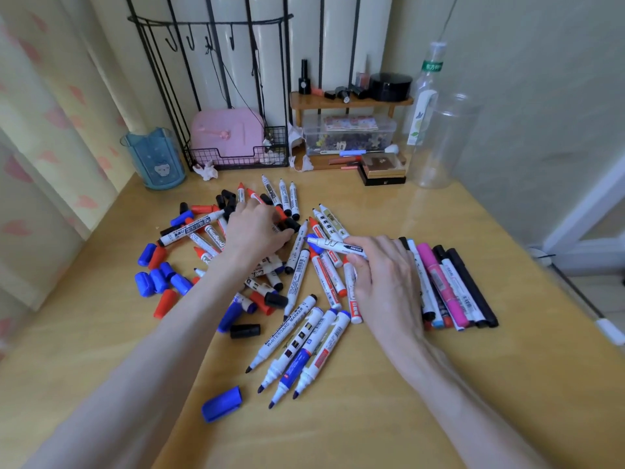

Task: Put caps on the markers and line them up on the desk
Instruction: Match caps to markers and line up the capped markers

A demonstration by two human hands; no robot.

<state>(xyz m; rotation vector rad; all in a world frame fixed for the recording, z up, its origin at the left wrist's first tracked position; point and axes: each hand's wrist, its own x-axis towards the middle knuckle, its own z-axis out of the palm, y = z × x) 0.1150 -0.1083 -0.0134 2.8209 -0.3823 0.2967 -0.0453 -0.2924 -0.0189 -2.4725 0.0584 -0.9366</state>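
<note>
Wooden desk point(372, 418) (glossy), markers point(297, 275) scattered; curtain point(50, 130) left, wall point(541, 96) right.

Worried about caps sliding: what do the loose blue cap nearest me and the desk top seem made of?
Loose blue cap: likely moulded plastic, opaque, soft sheen. Desk top: wood or wood-look laminate, I cannot tell which; glossy, with faint grain and bright reflections.

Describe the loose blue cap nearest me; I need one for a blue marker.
The blue cap looks like glossy plastic, with a flat ridge along its side. It lies on its side on the wooden desk, alone, just left of the tips of four uncapped markers, touching only the desk.
</note>
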